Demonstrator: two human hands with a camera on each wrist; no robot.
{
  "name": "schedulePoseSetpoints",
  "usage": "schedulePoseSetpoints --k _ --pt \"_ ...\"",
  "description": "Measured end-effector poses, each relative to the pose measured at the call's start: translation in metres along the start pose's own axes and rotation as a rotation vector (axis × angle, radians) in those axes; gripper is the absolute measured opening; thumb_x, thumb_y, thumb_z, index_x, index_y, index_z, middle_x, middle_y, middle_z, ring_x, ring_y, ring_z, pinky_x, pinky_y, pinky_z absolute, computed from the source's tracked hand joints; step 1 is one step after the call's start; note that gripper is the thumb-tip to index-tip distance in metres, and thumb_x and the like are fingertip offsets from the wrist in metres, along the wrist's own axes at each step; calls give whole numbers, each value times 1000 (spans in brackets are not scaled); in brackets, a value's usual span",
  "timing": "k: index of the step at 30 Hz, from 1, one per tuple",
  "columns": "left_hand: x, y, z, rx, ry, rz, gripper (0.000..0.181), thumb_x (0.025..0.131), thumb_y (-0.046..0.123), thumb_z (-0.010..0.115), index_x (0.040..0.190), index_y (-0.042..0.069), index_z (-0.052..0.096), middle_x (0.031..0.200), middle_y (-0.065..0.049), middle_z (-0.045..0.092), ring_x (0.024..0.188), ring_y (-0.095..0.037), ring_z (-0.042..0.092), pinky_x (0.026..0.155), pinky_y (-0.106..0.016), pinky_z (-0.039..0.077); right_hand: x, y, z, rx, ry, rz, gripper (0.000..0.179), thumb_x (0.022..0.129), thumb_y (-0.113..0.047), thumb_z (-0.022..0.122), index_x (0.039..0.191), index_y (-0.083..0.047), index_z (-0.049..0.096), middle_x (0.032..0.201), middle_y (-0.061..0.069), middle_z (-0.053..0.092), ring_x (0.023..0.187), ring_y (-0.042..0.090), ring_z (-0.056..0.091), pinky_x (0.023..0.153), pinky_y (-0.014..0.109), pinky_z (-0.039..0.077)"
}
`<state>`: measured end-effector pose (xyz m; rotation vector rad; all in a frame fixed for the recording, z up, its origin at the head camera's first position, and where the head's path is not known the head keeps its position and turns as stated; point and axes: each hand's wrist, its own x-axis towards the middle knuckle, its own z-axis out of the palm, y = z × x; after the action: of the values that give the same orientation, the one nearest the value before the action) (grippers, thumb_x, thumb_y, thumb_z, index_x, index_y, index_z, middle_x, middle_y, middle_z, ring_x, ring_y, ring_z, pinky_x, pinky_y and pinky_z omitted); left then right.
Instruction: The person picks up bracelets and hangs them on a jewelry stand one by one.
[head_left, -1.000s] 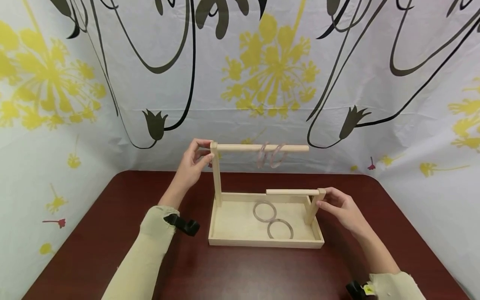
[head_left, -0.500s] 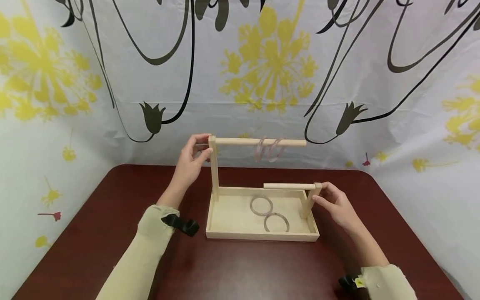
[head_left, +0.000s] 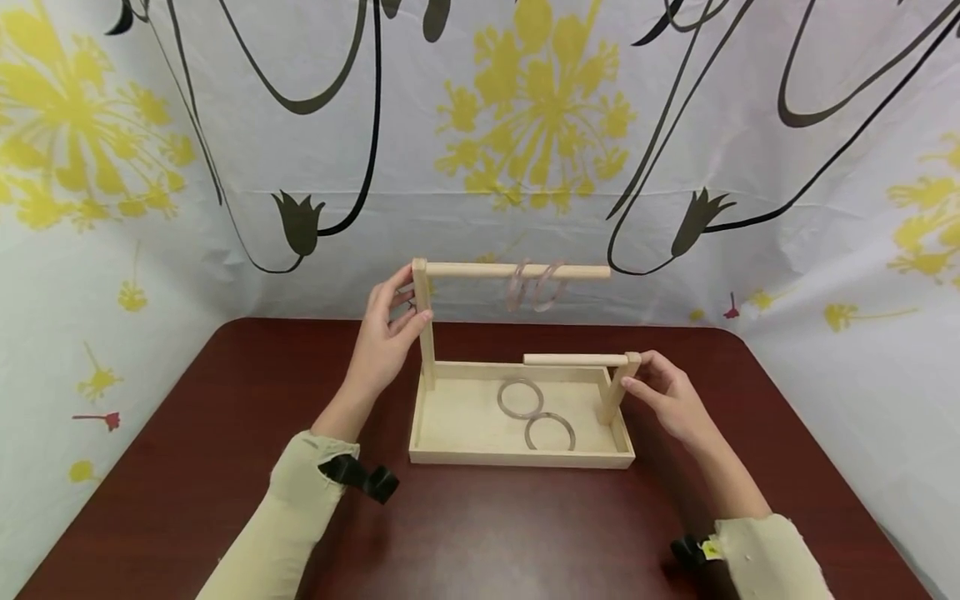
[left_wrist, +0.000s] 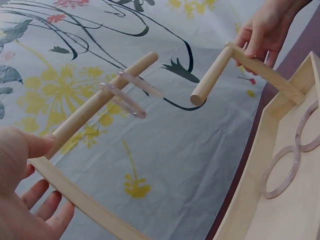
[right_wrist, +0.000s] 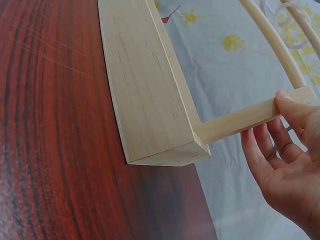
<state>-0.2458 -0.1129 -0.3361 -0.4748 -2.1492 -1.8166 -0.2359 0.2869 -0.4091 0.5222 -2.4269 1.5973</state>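
Note:
A pale wooden bangle stand [head_left: 521, 459] sits on the table, with a tray base and two posts carrying sideways rods. My left hand [head_left: 378, 350] holds the tall post [head_left: 427, 337] near its top, thumb in front and fingers behind. Two pinkish translucent bangles [left_wrist: 132, 105] hang on the upper rod [head_left: 465, 270]. On the right, my right hand [right_wrist: 295, 165] pinches the short post [right_wrist: 240, 120] close to its lower rod [head_left: 573, 360], which bears nothing. Another two bangles, a rear one [head_left: 500, 398] and a front one [head_left: 574, 433], lie touching in the tray.
The dark red-brown table [head_left: 480, 533] extends around the stand. Behind it hangs a white cloth [head_left: 465, 225] printed with yellow flowers and dark stems. Black straps [head_left: 360, 477] circle both wrists.
My left hand has slid a little down the tall post. The right hand keeps its hold. Stand and background have shifted upward in the head view together.

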Motion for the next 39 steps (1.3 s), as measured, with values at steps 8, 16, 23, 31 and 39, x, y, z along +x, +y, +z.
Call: schedulePoseSetpoints --k 8,16,23,31,39 --pt "-7 0 8 -15 47 3 60 99 9 60 153 11 35 145 -17 34 135 -29 42 114 -45 43 3 -1 0 6 16 -4 20 94 1 64 110 9 55 95 -18 63 86 -1 61 74 13 51" --pt "-17 -10 21 -63 60 -2 61 98 6 61 149 6 29 137 -16 36 122 -32 52 98 -34 51 4 0 0 -6 14 10 21 94 0 64 111 8 55 94 -19 63 85 0 61 73 14 51" --pt "-20 -21 34 -57 -14 -51 61 96 5 65 148 7 34 136 -18 42 120 -37 52 104 -47 47 4 0 0 -11 9 17 21 95 -2 64 112 7 55 96 -19 63 86 0 61 73 16 52" --pt "-26 -31 46 -64 -132 -140 61 95 8 66 149 10 37 143 -16 48 128 -35 54 112 -50 43 4 1 0 -6 11 10 21 95 0 63 112 8 55 95 -20 63 86 -1 61 73 14 51" --pt "-32 -41 60 -71 -181 -168 60 95 8 67 148 8 39 146 -17 50 134 -34 51 117 -48 38 1 2 1 9 12 12 21 95 0 63 112 9 55 95 -20 64 86 -1 61 73 14 51"
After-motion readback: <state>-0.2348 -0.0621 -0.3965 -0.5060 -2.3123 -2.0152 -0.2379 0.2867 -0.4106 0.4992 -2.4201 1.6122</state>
